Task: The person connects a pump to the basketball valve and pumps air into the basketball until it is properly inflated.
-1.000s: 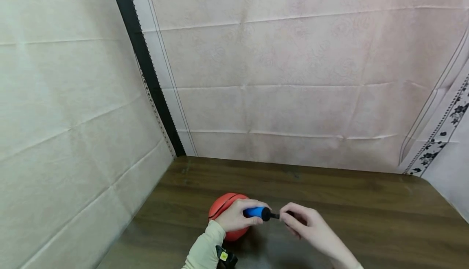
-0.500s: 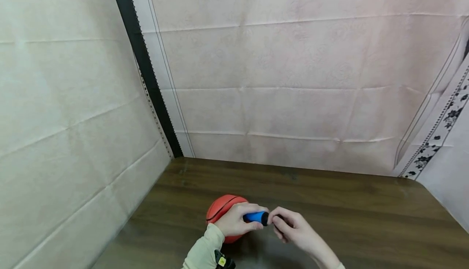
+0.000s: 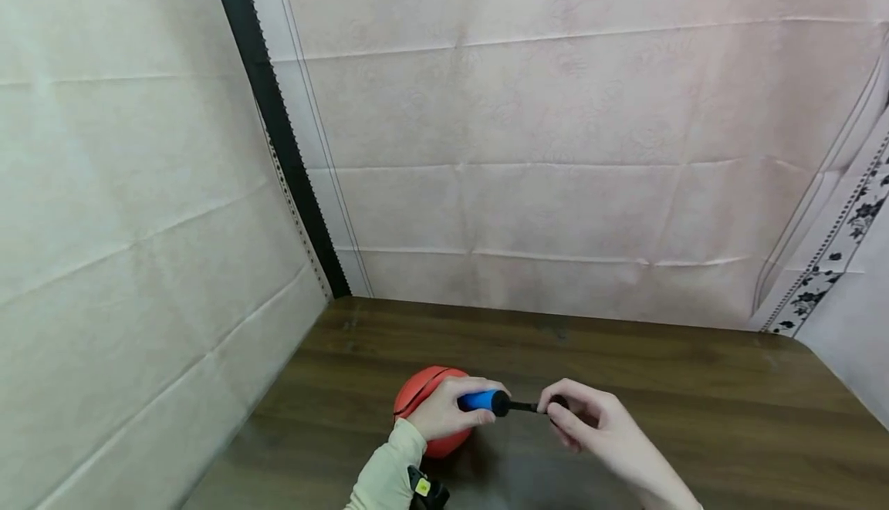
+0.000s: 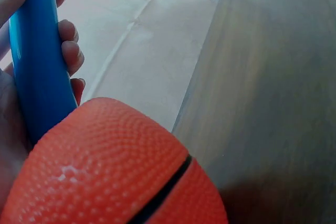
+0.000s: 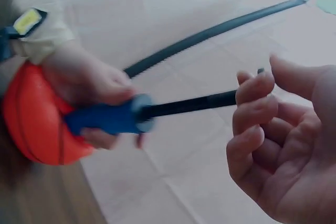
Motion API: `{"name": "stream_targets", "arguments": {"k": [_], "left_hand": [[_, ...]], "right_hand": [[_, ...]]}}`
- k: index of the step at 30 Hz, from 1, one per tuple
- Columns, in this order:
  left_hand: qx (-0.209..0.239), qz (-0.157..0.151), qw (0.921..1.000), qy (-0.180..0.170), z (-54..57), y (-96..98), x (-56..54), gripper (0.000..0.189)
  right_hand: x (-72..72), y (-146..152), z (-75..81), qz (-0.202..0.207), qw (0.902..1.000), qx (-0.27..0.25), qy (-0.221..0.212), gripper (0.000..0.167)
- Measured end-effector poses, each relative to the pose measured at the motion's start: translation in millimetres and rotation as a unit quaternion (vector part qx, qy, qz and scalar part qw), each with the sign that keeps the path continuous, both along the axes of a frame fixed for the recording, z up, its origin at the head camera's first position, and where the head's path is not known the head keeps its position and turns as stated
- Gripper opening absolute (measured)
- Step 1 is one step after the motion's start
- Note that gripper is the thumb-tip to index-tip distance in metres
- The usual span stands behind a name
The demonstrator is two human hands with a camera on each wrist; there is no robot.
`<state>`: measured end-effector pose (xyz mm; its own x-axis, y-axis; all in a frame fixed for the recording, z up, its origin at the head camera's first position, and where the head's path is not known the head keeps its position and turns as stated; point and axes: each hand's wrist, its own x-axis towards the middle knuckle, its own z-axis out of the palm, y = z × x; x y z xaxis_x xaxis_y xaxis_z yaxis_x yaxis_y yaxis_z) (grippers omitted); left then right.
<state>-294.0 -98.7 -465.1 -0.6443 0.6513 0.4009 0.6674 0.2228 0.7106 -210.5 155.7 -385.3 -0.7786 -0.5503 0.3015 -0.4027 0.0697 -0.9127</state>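
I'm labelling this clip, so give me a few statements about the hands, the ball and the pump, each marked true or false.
1. The left hand grips the blue pump. True.
2. The black rod is pushed fully into the pump. False: it sticks out toward the right hand.
3. The right hand holds the rod's outer end. True.
4. The ball is green. False: it is red.
5. The table is brown. True.

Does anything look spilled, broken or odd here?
Nothing looks spilled or broken. The left hand grips the blue pump by the ball, and the right hand holds its black rod. Only the creased sheet behind looks untidy.
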Motion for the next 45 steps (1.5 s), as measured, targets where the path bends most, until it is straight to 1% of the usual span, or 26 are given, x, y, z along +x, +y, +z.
{"name": "stream_targets", "arguments": {"k": [3,5,6,8,10,13,15,18,23,26,29,32,35,37,39,41,44,45], "left_hand": [[-0.002,-0.006,1.0,0.0,-0.2,1.2,-0.8,0.033],[-0.005,-0.01,0.9999,0.004,-0.2,2.4,-0.4,0.033],[-0.01,-0.006,0.9999,0.002,-0.5,2.9,0.0,0.033],[-0.022,0.003,0.9998,0.004,-0.7,3.5,1.1,0.033],[-0.03,0.004,0.9995,0.003,-0.5,4.6,1.9,0.033],[-0.032,-0.001,0.9995,0.004,-0.4,4.3,2.4,0.032],[-0.025,-0.01,0.9996,0.003,-0.1,3.1,2.5,0.032],[-0.017,-0.01,0.9998,-0.003,0.0,0.6,2.5,0.033],[-0.01,0.021,0.9997,-0.012,0.7,-2.6,2.0,0.033],[-0.012,0.029,0.9994,-0.012,1.5,-2.7,2.5,0.032],[-0.016,0.025,0.9995,0.007,2.1,-0.8,2.5,0.033],[-0.016,0.024,0.999,0.033,2.5,1.5,2.4,0.033],[-0.023,0.024,0.9978,0.057,2.8,3.4,2.1,0.032],[-0.029,0.022,0.997,0.068,3.1,4.3,2.0,0.033],[-0.031,0.019,0.9973,0.064,2.9,4.5,2.1,0.033],[-0.027,0.011,0.9981,0.055,2.8,4.2,2.0,0.034],[-0.009,-0.002,0.9995,0.032,2.5,3.1,1.0,0.034],[-0.003,-0.004,0.9995,0.03,2.8,2.7,0.4,0.034]], "right_hand": [[-2.9,2.6,-3.8,0.03,0.9989,-0.035,0.012,0.013],[-8.4,-1.9,-11.6,0.047,0.9975,-0.052,0.01,0.013],[-11.3,-5.3,-15.9,0.048,0.9974,-0.053,0.007,0.013],[-15.6,-14.1,-24.5,0.041,0.9983,-0.043,0.002,0.015],[-18.1,-21.5,-31.9,0.028,0.9992,-0.027,-0.003,0.016],[-17.9,-27.2,-35.5,0.012,0.9999,0.001,0.001,0.015],[-16.1,-26.8,-32.6,0.011,0.9999,0.013,-0.002,0.014],[-10.5,-20.5,-21.2,0.008,0.9998,0.016,-0.004,0.014],[4.0,-2.7,1.2,-0.016,0.9996,0.003,0.025,0.013],[8.1,2.6,7.2,-0.032,0.9984,0.004,0.046,0.013],[5.4,-2.1,4.4,-0.043,0.9981,0.002,0.043,0.012],[-2.5,-15.1,-5.9,-0.042,0.9987,0.002,0.029,0.015],[-8.9,-29.0,-18.1,-0.049,0.9981,0.031,0.024,0.018],[-10.9,-34.6,-23.6,-0.061,0.9966,0.052,0.019,0.018],[-11.6,-36.4,-25.6,-0.067,0.9957,0.063,0.016,0.017],[-11.0,-35.3,-23.7,-0.065,0.9958,0.064,0.011,0.017],[-6.8,-29.7,-13.8,-0.07,0.9955,0.064,-0.002,0.021],[-4.8,-26.9,-9.6,-0.073,0.9952,0.064,-0.002,0.022]]}}
